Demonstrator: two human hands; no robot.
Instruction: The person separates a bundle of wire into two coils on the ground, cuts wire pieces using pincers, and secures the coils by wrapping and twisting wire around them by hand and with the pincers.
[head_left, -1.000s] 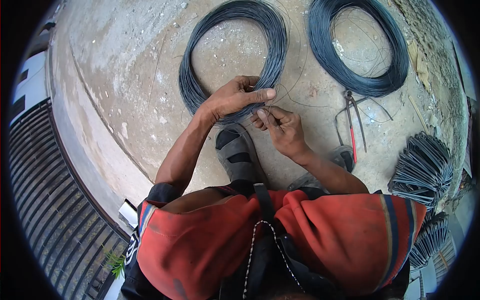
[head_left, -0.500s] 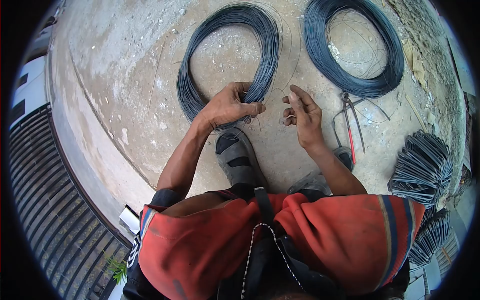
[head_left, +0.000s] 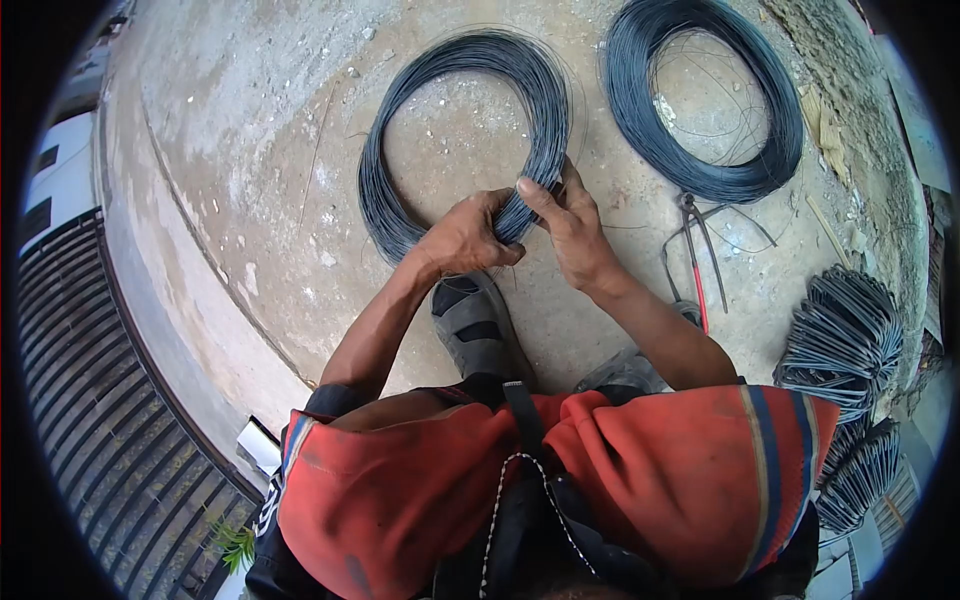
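Observation:
A coil of thin dark wire [head_left: 392,85] lies in front of me, its near right side gripped by both hands. My left hand [head_left: 466,236] is wrapped round the bundle near its lower edge, thumb on the near side. Just to the right, my right hand [head_left: 570,222] closes on the same bundle, with its thumb on top and fingers behind. Loose strands curve off the coil's right side. To the right lies a second wire coil [head_left: 630,110], touched by neither hand.
Pincers with a red handle [head_left: 699,275] lie below the second coil, beside a dark strap. Bundles of bent metal rods [head_left: 840,335] are stacked at the right, near a rough wall edge. A black slatted grille [head_left: 120,390] is at the left. My sandalled foot [head_left: 478,325] is below the coil.
My right hand came away from the loose wire end, opened, then moved back left and closed on the coil. The held coil has shifted slightly downward and right since half a second ago.

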